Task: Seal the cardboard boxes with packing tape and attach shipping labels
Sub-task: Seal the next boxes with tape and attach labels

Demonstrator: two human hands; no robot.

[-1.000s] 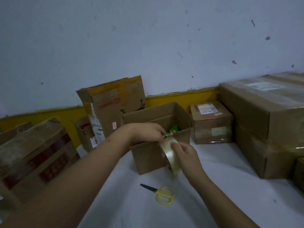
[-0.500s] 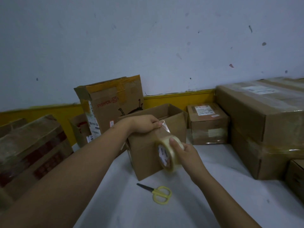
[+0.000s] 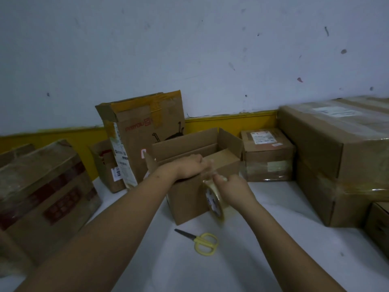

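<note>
Hands are working jointly: left hand (image 3: 190, 167) is pinching tape end onto open box (image 3: 189, 199); right hand (image 3: 233, 191) is gripping tape roll (image 3: 213, 202), paying out tape.

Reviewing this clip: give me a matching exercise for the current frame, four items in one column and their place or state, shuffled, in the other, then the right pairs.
Things:
1. scissors
2. tape roll
3. open box
4. labelled small box

Places or states:
A. held in the right hand, against the front of a box
B. against the yellow wall strip, taped shut
C. lying flat on the white table, untouched
D. one flap folded down under the left hand, back flap upright

Pairs: 1-C, 2-A, 3-D, 4-B
</note>
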